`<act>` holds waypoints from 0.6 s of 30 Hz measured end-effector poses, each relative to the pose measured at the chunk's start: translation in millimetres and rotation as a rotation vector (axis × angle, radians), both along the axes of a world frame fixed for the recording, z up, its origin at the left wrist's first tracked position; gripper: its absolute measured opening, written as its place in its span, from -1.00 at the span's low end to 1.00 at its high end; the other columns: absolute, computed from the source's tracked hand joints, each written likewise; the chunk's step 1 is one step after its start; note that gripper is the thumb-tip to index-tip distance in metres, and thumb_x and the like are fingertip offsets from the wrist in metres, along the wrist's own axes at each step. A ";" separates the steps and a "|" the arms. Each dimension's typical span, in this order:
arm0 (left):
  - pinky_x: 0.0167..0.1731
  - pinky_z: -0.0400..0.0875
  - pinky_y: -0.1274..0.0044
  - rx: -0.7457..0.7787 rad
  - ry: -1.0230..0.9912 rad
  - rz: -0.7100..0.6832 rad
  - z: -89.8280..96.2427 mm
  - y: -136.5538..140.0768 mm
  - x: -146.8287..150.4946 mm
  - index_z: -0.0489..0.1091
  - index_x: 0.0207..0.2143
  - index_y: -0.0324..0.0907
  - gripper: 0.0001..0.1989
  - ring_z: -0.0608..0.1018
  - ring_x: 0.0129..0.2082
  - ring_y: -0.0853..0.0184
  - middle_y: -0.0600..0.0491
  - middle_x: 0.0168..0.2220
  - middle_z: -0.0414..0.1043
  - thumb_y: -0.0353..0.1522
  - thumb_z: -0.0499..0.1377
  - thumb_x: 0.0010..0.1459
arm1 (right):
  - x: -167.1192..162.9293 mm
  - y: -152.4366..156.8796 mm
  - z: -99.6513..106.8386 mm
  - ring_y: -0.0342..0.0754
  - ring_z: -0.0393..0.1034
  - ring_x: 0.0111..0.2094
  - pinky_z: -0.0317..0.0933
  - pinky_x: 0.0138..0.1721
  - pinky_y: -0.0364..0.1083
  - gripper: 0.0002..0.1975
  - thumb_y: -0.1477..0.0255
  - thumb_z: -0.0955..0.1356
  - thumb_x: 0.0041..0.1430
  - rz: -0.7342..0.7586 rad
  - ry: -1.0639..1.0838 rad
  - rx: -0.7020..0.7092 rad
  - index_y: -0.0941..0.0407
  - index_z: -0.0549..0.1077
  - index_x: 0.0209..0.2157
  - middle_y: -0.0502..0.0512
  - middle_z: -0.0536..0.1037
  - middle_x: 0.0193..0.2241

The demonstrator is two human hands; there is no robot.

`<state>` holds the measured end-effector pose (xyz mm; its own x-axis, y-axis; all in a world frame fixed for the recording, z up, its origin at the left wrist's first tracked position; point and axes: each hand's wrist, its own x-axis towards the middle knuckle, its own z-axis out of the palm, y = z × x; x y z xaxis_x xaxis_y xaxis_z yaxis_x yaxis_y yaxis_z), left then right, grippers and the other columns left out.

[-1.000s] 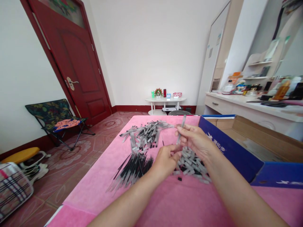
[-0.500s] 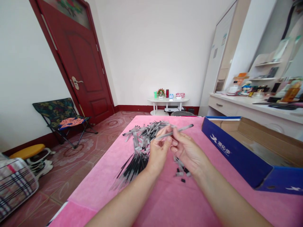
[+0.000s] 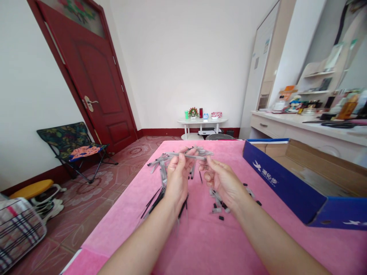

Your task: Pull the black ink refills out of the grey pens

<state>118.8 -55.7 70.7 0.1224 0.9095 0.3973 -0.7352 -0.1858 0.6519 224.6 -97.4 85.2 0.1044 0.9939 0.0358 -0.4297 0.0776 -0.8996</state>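
Observation:
A translucent pen barrel (image 3: 197,157) is held nearly level above the table, between my two hands. My left hand (image 3: 178,172) grips its left part with thumb and fingers. At the right end, the thumb and forefinger of my right hand (image 3: 220,176) pinch it; what the fingertips cover is hidden. Behind my left hand lies a heap of clear pen barrels (image 3: 163,170). Thin black refills (image 3: 155,200) are spread under and beside my left forearm. Small clear and black pen caps (image 3: 217,210) lie below my right hand, with several more beyond the right wrist.
Pink cloth (image 3: 212,244) covers the table. An open blue cardboard box (image 3: 282,183) stands at its right side. Farther right is a white dresser (image 3: 275,128) crowded with bottles. A small white table (image 3: 197,121) stands by the back wall, and a folding chair (image 3: 69,137) is at left.
The pen has turned from slanting up rightward to nearly level. My left hand has moved left, my hands are farther apart, and more caps show beyond my right wrist.

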 end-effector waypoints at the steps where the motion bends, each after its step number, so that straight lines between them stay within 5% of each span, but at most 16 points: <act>1: -0.13 0.29 0.41 -0.009 0.002 0.003 0.5 2.6 -2.1 0.32 -0.22 -0.17 -0.76 0.49 -0.19 0.29 -0.04 -0.17 0.44 -0.26 0.11 0.08 | 1.8 1.2 -0.6 -0.32 0.10 -0.69 -0.09 -0.72 -0.28 -0.67 0.18 0.36 -0.09 -0.009 -0.011 -0.016 0.19 0.41 -0.44 0.00 0.41 -0.55; 11: -0.28 0.38 0.51 0.008 0.126 -0.051 -7.2 4.6 -2.7 0.30 -0.30 -0.21 -0.80 0.53 -0.29 0.33 -0.01 -0.26 0.47 -0.32 0.18 0.01 | 2.2 2.4 -5.7 -0.37 -0.12 -0.76 -0.24 -0.76 -0.29 -0.65 0.17 0.38 -0.11 -0.010 -0.092 0.019 0.19 0.30 -0.58 -0.12 0.21 -0.72; 18: -0.41 0.41 0.57 -0.041 0.185 0.011 -7.1 7.7 -5.7 0.34 -0.33 -0.25 -0.74 0.54 -0.39 0.34 -0.01 -0.35 0.49 -0.28 0.22 -0.05 | 4.7 4.9 -12.3 -0.32 0.03 -0.73 -0.07 -0.71 -0.27 -0.70 0.27 0.37 -0.06 -0.153 -0.408 0.211 0.20 0.32 -0.65 -0.10 0.25 -0.77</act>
